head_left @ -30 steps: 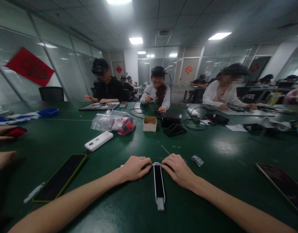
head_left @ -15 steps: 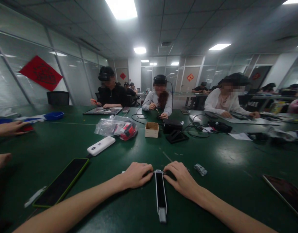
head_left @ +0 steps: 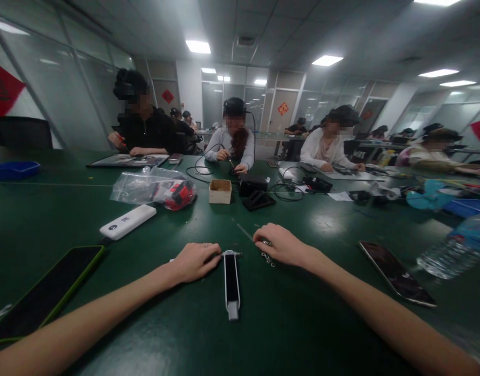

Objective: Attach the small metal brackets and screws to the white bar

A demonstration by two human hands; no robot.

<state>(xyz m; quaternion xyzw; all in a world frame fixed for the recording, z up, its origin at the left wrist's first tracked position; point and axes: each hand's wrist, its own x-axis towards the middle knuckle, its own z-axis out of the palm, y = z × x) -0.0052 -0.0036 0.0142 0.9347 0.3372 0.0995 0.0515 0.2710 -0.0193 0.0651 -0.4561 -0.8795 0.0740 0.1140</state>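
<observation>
A slim device point(head_left: 231, 279) with a black face, pale edges and a grey block at its near end lies in front of me. A thin metal bar point(head_left: 237, 254) crosses its far end. My left hand point(head_left: 199, 261) rests on the table, its fingers closed at the left side of that far end. To the right, apart from the device, my right hand point(head_left: 281, 245) is bent down over the table with its fingers curled. Small silver links point(head_left: 267, 258) show beneath and beside it. What its fingertips hold, if anything, is hidden.
Left lie a phone point(head_left: 48, 292) and a white power bank point(head_left: 128, 222); right, another phone point(head_left: 394, 271) and a plastic bottle point(head_left: 453, 248). Farther off are a clear bag point(head_left: 146, 185), a small box point(head_left: 220, 191) and a black case point(head_left: 253, 184). Several people sit opposite.
My right hand has left the device's far end and moved right, uncovering small silver links. My left hand stays at the device. The view has turned to the right.
</observation>
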